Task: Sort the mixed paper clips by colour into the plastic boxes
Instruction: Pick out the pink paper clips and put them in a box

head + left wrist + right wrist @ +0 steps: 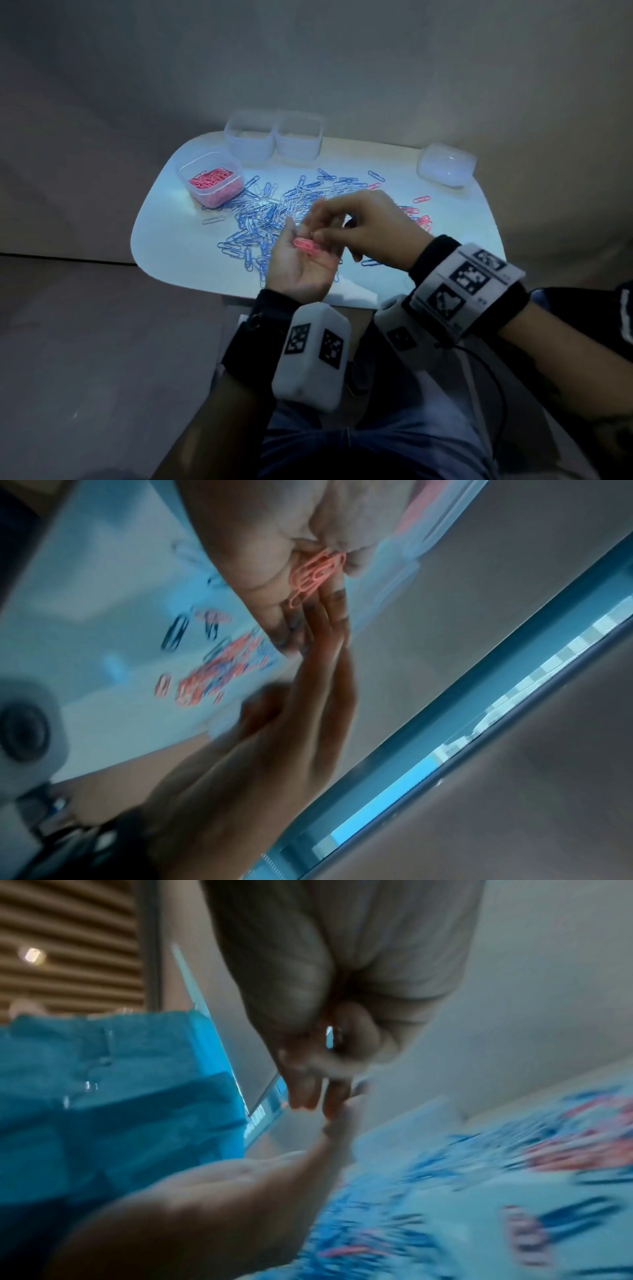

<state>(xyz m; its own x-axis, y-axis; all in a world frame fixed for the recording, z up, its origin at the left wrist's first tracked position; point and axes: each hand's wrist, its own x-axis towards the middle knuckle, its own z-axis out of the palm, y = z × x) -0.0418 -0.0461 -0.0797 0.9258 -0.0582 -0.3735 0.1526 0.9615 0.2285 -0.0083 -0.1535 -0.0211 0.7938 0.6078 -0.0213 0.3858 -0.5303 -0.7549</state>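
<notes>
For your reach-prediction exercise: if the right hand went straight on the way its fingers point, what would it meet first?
Probably the pink clips lying on the open left hand; the right hand fingers already appear to touch them, though blur hides exact contact.

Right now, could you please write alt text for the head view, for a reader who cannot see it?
Over a white table, the person's upturned left hand cradles a few pink paper clips while the right hand reaches its fingertips to them. A mixed heap of blue and silver paper clips lies beneath, beside a clear plastic box of pink clips.

Pink clips (306,245) on upturned palm; blue-and-pink heap (274,212) beside part-filled box (212,181).
</notes>
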